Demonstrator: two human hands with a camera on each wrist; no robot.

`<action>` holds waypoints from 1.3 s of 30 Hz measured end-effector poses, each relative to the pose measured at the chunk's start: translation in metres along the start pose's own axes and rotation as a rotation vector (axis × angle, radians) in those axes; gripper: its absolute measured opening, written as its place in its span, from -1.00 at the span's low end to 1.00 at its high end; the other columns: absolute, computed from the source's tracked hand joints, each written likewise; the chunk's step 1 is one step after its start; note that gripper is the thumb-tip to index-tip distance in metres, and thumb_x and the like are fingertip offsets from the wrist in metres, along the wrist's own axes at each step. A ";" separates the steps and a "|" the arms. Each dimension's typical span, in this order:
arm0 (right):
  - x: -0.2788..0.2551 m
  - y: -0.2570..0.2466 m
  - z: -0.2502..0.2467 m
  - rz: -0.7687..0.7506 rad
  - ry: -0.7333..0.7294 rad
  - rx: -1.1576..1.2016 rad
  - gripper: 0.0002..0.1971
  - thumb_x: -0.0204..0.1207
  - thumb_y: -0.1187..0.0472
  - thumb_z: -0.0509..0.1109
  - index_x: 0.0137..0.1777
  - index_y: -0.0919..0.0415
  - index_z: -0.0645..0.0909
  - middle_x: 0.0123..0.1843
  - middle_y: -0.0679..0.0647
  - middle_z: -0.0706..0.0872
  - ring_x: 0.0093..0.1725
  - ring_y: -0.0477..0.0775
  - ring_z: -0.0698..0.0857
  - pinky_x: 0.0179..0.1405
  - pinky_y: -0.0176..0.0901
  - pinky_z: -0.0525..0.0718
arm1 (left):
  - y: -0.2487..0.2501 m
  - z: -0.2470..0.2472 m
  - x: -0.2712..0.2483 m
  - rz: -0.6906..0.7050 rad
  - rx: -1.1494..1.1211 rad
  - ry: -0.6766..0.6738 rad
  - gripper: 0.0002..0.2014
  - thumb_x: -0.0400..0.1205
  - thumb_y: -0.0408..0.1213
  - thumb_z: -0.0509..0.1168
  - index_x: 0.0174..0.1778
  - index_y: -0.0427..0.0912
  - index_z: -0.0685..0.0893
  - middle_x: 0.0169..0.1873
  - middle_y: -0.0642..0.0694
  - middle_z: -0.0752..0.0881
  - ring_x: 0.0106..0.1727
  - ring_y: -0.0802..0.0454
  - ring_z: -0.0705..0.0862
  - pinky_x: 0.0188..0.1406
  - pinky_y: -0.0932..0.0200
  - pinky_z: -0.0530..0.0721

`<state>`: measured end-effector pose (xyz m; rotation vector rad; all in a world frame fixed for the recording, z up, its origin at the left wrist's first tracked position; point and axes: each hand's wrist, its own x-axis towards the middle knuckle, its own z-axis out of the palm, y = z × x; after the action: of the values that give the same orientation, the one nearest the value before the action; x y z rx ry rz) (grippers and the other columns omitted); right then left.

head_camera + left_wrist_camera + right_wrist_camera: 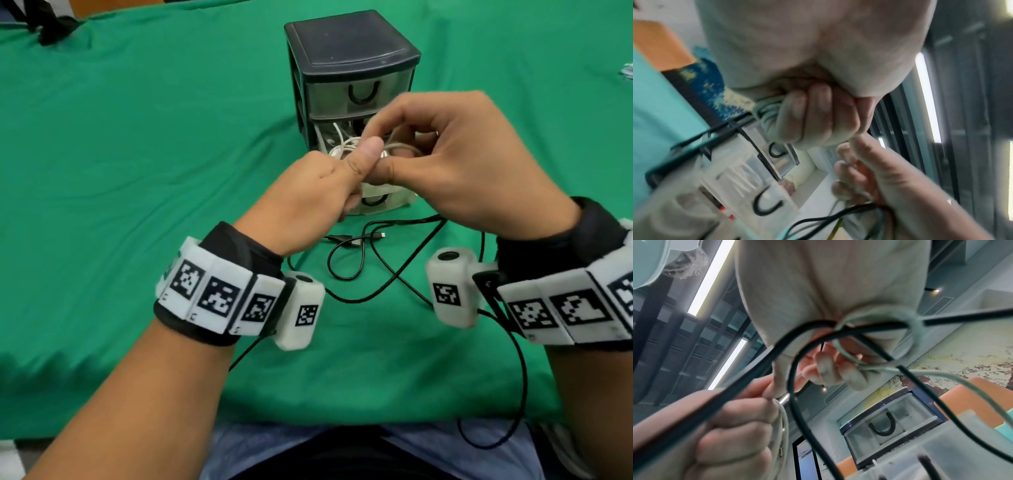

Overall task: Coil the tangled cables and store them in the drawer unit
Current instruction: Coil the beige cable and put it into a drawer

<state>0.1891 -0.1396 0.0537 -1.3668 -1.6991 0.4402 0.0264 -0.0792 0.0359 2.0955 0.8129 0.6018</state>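
Two hands met over the open middle drawer (329, 137) of the black drawer unit (349, 51) in the head view. Left hand (318, 192) was fisted, thumb pressed down on a small white cable coil (346, 148). Right hand (459, 161) pinched the coil's other side, fingers curled round the loops. More white cable already lay in that drawer. A black USB cable (373, 260) sat loose and uncoiled on the green cloth (137, 171), just in front of the unit.

Left wrist view: blurred. The right hand's fingers (813, 116) were wrapped round bundled white strands (766, 107); drawer fronts with black U handles showed below.

Right wrist view: a white loop (914, 331) hung off the right hand's fingers, and a black lead crossed close to the lens; I can't tell whether it touched the loop. Left hand (731, 431) gripped white strands in a closed fist.

Handling, as I judged it: the cable was light, limp and mildly springy, so loops would pop open if released. Best to grip across all the turns at one point, not on the connectors, and lower the coil in flat. The black cable looked longer and stiffer, so it would want wider loops.
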 end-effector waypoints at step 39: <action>-0.005 0.035 -0.016 0.346 0.087 -0.166 -0.92 0.41 -0.01 0.62 -0.22 -0.09 0.79 -0.34 -0.14 0.80 -0.37 -0.24 0.65 -0.28 -0.45 0.59 | -0.007 -0.050 -0.002 0.057 -0.976 0.621 -0.49 0.83 -0.06 -0.12 -0.50 -0.04 0.19 -0.64 0.03 0.10 -0.58 0.00 0.02 -0.61 0.16 0.09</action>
<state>0.2234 -0.1361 0.0348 -1.7864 -1.4570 0.4324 -0.0092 -0.0523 0.0584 1.0339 0.5831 1.3840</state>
